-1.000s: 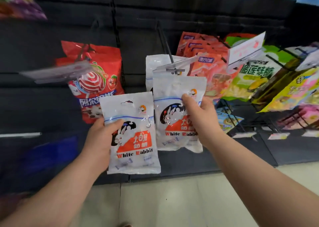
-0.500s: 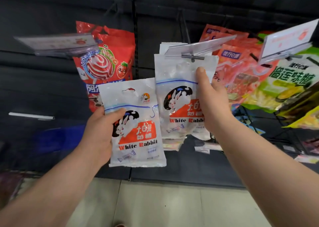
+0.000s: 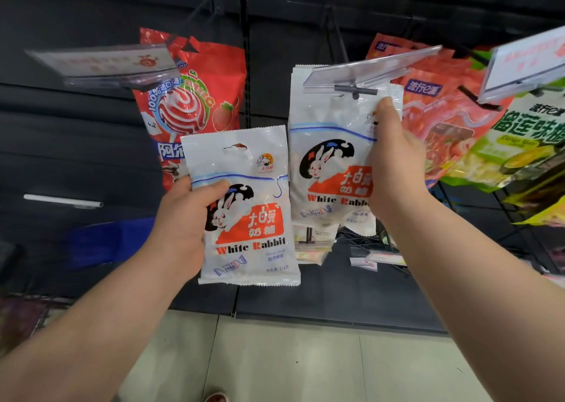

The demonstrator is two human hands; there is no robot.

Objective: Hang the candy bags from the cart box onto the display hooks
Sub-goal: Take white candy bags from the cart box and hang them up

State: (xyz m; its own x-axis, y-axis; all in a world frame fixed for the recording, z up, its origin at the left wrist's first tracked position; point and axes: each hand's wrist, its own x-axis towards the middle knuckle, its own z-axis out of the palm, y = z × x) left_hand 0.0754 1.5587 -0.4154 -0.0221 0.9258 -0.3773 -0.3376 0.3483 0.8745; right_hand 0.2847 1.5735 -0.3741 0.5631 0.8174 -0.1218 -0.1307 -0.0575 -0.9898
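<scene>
My left hand (image 3: pixel 180 227) grips a white White Rabbit candy bag (image 3: pixel 247 215) by its left edge, held upright in front of the dark shelf wall. My right hand (image 3: pixel 394 169) holds a second White Rabbit bag (image 3: pixel 330 156) by its right edge, with the bag's top up at the tip of the display hook (image 3: pixel 354 91) under a clear price tag holder (image 3: pixel 373 69). More white bags hang behind it on the same hook. Whether the hook passes through the held bag's hole cannot be made out.
A red lollipop bag (image 3: pixel 195 101) hangs to the left behind a blurred price tag (image 3: pixel 107 65). Orange-red bags (image 3: pixel 443 120) and green-yellow durian candy bags (image 3: pixel 519 144) hang to the right. Small items lie on a low shelf (image 3: pixel 367 257). Pale floor tiles (image 3: pixel 290 358) are below.
My right hand has lifted its bag up to the hook's tip. The left hand with its bag has stayed about where it was. My view has moved closer to the hooks.
</scene>
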